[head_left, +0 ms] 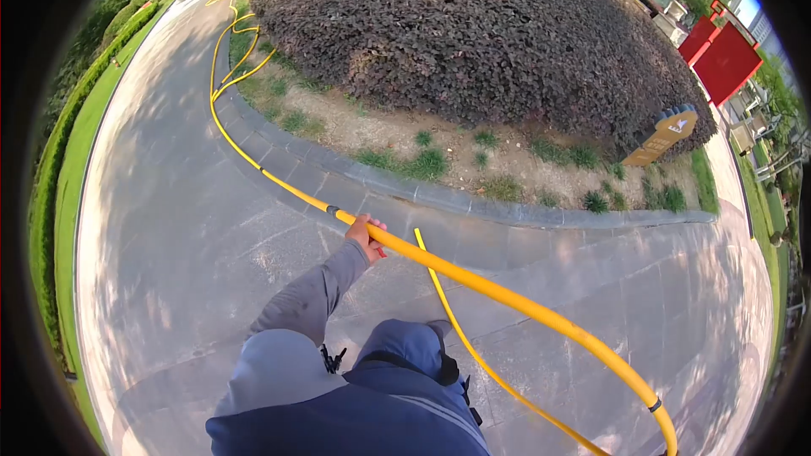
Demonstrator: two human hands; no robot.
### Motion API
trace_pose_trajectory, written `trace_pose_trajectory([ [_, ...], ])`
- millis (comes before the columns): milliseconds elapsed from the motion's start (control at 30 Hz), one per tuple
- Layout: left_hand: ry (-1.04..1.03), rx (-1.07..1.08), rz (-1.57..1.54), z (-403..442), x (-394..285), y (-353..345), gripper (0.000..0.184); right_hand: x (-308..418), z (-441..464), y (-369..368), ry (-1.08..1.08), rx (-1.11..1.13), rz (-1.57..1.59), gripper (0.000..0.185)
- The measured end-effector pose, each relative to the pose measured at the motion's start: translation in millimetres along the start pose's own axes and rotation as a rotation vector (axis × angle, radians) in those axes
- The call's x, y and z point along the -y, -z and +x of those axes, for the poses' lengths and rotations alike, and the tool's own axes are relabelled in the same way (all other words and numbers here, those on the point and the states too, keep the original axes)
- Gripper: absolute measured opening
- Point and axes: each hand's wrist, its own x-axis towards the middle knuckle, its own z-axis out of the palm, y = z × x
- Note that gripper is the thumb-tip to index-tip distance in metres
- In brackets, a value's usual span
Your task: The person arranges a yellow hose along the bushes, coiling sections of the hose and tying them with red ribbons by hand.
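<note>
A thick yellow hose (507, 297) runs from the lower right up to my left hand (367, 238), whose fingers are wrapped round it. Something small and red shows just under that hand. Beyond the hand, past a dark band, the hose goes on along the paving to the upper left, where it lies in loops beside the kerb. A thinner yellow hose end (418, 238) lies on the ground to the right of my left hand, and its length curves down to the lower right. My right hand is not in view.
A curved stone kerb (473, 209) edges a bed with patchy grass and a large dark purple hedge (473, 34). A brown sign (663, 137) stands at the bed's right end, with red panels (728, 63) behind. Grey paving (169, 203) surrounds my legs; green lawn lies far left.
</note>
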Motion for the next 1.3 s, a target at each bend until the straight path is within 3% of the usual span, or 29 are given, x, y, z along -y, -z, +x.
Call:
trace_pose_trajectory([
  [67, 0.073, -0.018, 0.037, -18, 24, -44, 0.018, -45, 0, 14, -0.075, -0.109, 0.164, 0.019],
  [100, 0.074, 0.042, 0.070, -22, 32, -60, 0.019, 73, -25, -8, -0.196, -0.097, -0.037, 0.018],
  [167, 0.056, 0.138, 0.131, -17, 39, -77, 0.020, 39, -29, -10, -0.157, -0.080, -0.177, 0.007],
  [233, 0.035, 0.147, 0.154, -20, 52, -95, 0.021, 14, -20, -20, -0.192, -0.069, -0.155, 0.008],
  [333, 0.030, 0.183, 0.214, -35, 80, -118, 0.022, 7, 2, -34, -0.198, -0.111, -0.411, 0.010],
  [433, 0.042, 0.200, 0.190, -47, 125, -141, 0.023, -24, 40, -31, -0.292, -0.136, -0.164, 0.011],
  [567, 0.029, 0.305, 0.177, -51, 196, -150, 0.027, -72, 102, -17, -0.374, -0.227, -0.075, 0.012],
  [633, 0.036, 0.375, 0.178, -66, 230, -162, 0.028, -118, 136, 11, -0.302, -0.208, -0.424, 0.014],
  [733, 0.081, 0.326, 0.168, -124, 303, -211, 0.027, -177, 188, 76, -0.331, -0.314, -0.582, 0.017],
  [800, 0.112, 0.337, 0.134, -168, 348, -253, 0.026, -206, 218, 133, -0.509, -0.415, -0.501, 0.020],
  [900, 0.203, 0.582, 0.183, -233, 394, -318, 0.024, -174, 240, 227, -0.617, -0.564, -0.575, 0.021],
  [1067, 0.364, 0.883, 0.175, -353, 432, -433, 0.025, -118, 227, 366, -0.598, -0.978, -0.392, 0.023],
  [1200, 0.482, 1.128, 0.095, -376, 462, -501, 0.028, -73, 229, 429, -0.437, -1.250, -0.171, 0.027],
  [1300, 0.580, 1.215, 0.135, -356, 491, -557, 0.029, -57, 244, 444, -0.305, -1.328, -0.036, 0.032],
])
